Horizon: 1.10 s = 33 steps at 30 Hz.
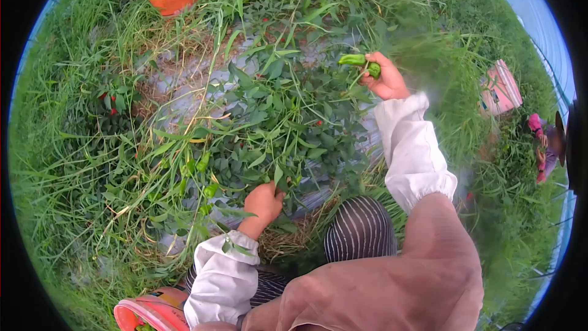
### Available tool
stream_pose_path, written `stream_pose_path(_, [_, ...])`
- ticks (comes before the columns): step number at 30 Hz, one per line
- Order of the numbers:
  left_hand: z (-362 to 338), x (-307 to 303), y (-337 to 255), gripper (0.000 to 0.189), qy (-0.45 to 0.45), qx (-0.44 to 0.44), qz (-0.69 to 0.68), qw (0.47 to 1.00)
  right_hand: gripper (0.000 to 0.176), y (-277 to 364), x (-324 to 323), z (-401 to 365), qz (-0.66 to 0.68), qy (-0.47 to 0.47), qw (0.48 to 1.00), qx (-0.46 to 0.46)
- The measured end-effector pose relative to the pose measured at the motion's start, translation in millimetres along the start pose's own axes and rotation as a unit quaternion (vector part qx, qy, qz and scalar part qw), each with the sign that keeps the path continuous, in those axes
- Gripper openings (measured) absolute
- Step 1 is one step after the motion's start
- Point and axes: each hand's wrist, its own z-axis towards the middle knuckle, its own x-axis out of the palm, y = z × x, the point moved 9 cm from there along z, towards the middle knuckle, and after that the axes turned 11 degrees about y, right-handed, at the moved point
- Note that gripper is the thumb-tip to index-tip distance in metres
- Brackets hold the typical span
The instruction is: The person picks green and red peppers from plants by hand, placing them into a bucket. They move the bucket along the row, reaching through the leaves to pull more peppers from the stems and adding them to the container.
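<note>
Weedy ground | right hand (386, 76) grips green peppers (353, 60), clear of foliage | left hand (264, 202) closed among leaves, grasp unclear

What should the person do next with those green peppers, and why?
I'd carry the right hand over to the bucket at lower left and drop the green peppers in. That hand looks fairly full, and green things already show inside. The left hand is among the leaves.
</note>
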Motion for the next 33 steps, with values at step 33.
stream_pose_path(33, [-153.9, -73.3, -64.3, 0.062, 0.133, 0.307, -0.701, 0.629, 0.018, -62.5, 346.6, -246.1, -0.167, 0.523, 0.832, 0.078])
